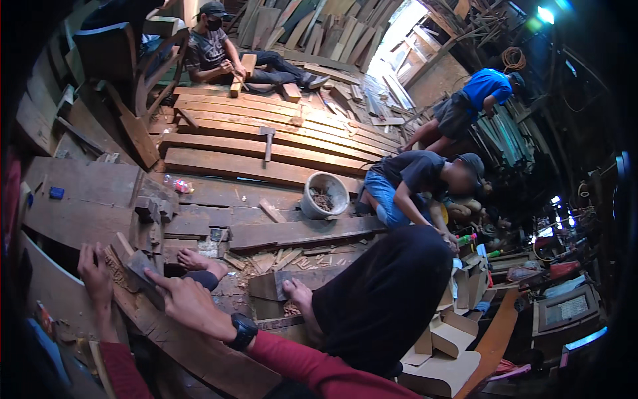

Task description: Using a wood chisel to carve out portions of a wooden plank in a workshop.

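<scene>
A long brown board [193, 349] slants across the lower left in front of me, with a carved pattern [119, 271] at its far end. My left hand [98, 279] is at that carved end, fingers curled against its left edge; the fingertips are partly hidden. My right hand [193, 307], with a dark watch on the wrist, is closed on a flat grey block [141, 266]. Its index finger is stretched along the block, which lies against the board beside the carving. Whether the block is a sanding block or a blade cannot be made out.
Long planks [266, 143] lie beyond, with a hatchet [267, 141] on them. A grey bucket [324, 196] holds scraps. Wood chips litter the floor near my bare foot [300, 296]. Other people work at the back left and right. Cut cardboard [445, 356] lies right of my knee.
</scene>
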`<state>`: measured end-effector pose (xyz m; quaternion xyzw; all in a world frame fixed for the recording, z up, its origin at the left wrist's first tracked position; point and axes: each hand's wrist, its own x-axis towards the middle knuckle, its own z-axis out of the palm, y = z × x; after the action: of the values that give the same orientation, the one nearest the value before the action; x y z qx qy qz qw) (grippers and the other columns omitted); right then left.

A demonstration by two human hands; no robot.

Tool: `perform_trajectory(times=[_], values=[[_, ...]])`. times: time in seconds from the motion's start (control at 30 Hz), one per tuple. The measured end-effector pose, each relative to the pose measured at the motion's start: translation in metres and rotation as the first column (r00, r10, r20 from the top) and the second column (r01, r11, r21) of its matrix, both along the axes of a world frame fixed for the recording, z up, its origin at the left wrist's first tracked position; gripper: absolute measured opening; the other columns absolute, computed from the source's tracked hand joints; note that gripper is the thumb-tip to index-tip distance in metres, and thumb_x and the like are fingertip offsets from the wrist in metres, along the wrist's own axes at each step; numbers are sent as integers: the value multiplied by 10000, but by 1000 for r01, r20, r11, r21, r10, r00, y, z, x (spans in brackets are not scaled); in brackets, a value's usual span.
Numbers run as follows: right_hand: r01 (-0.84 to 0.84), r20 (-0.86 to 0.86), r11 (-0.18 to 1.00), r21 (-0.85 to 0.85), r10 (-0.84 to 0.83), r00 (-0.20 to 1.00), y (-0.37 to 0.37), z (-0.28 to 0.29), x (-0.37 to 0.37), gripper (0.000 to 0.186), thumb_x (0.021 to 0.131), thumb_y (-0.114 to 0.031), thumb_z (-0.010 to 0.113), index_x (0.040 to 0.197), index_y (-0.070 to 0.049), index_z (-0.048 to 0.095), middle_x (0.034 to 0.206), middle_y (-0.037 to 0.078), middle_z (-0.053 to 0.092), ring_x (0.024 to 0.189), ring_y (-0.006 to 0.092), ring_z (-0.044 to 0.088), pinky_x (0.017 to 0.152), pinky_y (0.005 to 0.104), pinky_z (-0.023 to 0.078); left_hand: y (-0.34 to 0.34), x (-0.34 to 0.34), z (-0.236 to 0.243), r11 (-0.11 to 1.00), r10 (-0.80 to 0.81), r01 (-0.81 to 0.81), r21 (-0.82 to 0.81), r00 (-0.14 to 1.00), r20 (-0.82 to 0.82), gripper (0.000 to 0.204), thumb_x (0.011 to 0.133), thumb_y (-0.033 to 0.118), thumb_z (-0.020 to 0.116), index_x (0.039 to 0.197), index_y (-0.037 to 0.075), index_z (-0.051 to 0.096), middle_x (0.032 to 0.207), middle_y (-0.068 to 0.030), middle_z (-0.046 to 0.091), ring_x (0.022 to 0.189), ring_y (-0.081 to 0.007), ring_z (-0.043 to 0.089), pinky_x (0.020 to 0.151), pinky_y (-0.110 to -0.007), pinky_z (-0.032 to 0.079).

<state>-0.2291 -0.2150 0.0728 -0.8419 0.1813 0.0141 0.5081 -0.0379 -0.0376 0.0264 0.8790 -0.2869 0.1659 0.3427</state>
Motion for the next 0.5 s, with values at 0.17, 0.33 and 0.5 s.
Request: perform_trajectory(times=[0.17, 0.33, 0.5], values=[[-1, 50, 999, -41, 3, 999, -1, -2, 13, 481, 934, -168, 512, 1407, -254, 522, 792, 266, 648, 717, 451, 639, 651, 505, 511, -6, -5, 4, 1000, 1, -3, -19, 994, -105, 272, 1011, 142, 506, 892, -102, 518, 844, -233, 485, 764, -411, 473, 715, -459, 402], [-4, 48, 997, -71, 7, 999, 7, -10, -8, 499, 927, -157, 513, 1421, -232, 503, 763, 281, 635, 703, 444, 641, 616, 536, 489, -7, -4, 3, 999, 8, -4, 35, 996, -94, 263, 1010, 144, 509, 911, -99, 523, 853, -230, 489, 762, -408, 476, 705, -446, 405], [21, 62, 997, -68, -17, 998, 14, 0, 7, 526, 917, -141, 506, 1431, -251, 492, 706, 267, 630, 662, 437, 641, 602, 528, 497, 0, 0, 1, 1000, 11, -11, 25, 1000, -18, 260, 1007, 163, 521, 938, -86, 542, 847, -228, 505, 780, -413, 502, 714, -449, 422]])
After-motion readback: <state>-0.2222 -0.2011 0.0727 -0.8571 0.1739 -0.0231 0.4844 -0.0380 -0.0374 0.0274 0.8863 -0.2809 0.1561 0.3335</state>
